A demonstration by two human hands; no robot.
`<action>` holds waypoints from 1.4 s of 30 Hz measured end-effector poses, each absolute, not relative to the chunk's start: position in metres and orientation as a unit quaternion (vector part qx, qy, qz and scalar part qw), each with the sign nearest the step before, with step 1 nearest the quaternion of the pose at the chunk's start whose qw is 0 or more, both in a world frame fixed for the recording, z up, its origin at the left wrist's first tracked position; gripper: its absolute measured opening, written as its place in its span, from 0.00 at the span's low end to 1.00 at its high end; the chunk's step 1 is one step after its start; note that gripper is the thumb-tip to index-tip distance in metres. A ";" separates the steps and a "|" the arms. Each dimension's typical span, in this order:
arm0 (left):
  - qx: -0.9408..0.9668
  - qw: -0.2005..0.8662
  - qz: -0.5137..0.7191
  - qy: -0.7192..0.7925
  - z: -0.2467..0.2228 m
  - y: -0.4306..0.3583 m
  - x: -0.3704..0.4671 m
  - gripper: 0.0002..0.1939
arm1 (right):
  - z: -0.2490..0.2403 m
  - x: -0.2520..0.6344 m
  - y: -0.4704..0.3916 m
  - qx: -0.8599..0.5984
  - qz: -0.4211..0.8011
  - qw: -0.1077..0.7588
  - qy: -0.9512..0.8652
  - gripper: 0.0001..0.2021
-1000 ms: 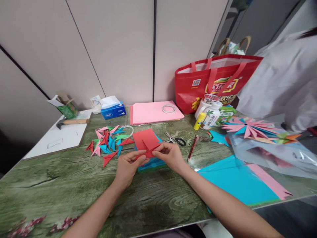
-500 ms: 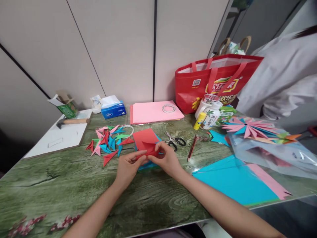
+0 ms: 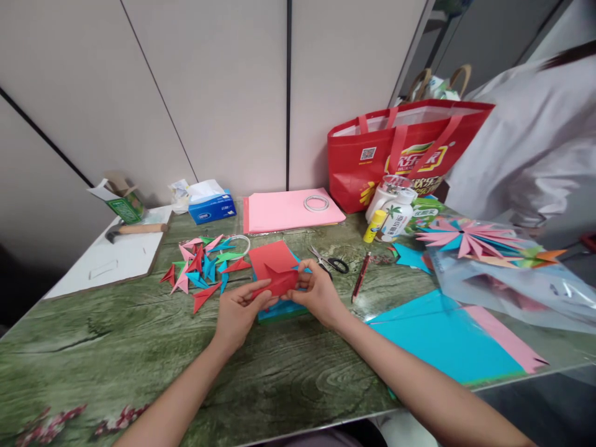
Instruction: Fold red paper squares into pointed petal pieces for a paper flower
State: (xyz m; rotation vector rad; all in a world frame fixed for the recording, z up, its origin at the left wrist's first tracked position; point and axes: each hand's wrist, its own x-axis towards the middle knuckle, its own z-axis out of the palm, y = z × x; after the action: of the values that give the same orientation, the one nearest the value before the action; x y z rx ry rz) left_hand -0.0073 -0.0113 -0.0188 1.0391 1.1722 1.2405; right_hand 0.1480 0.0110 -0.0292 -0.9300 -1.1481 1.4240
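A folded red paper piece [image 3: 281, 283] is held above a small stack of coloured sheets, whose top sheet is red [image 3: 270, 253] with blue beneath. My left hand [image 3: 239, 310] pinches its left end between thumb and fingers. At its right end, my right hand [image 3: 319, 295] grips the edge with thumb and fingertips. Left of the stack lies a pile of folded red, pink, blue and green pieces [image 3: 209, 266]. Black-handled scissors [image 3: 329, 262] rest just beyond my right hand, with a red pen [image 3: 361, 277] to their right.
Behind are a blue tissue box [image 3: 212, 207], pink paper [image 3: 279, 211], a glue stick [image 3: 375, 226] and a red bag [image 3: 354, 164]. Blue sheets [image 3: 447, 341] and a plastic bag [image 3: 521, 304] lie right. A hammer [image 3: 137, 229] is left. A person in a light sleeve stands at right.
My right hand has shifted slightly right and up at the paper's right end. More of the folded red piece shows between my hands, its surface turned more toward the camera.
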 end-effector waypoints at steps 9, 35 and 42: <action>0.444 0.541 0.502 0.507 -0.013 -0.008 -0.009 0.26 | -0.029 0.152 0.012 -0.356 0.633 0.472 -0.500 0.23; 0.407 0.577 0.492 0.509 -0.010 -0.005 -0.013 0.21 | -0.025 0.160 0.017 -0.363 0.525 0.482 -0.601 0.16; 0.421 0.536 0.527 0.508 -0.010 -0.003 -0.013 0.24 | -0.029 0.158 0.019 -0.409 0.540 0.476 -0.560 0.08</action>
State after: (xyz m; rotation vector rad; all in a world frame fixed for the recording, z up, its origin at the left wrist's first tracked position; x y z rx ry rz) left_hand -0.0133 -0.0030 -0.0100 1.0019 1.2103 1.2555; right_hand 0.1580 0.0186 -0.0293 -1.0005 -1.3692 1.3195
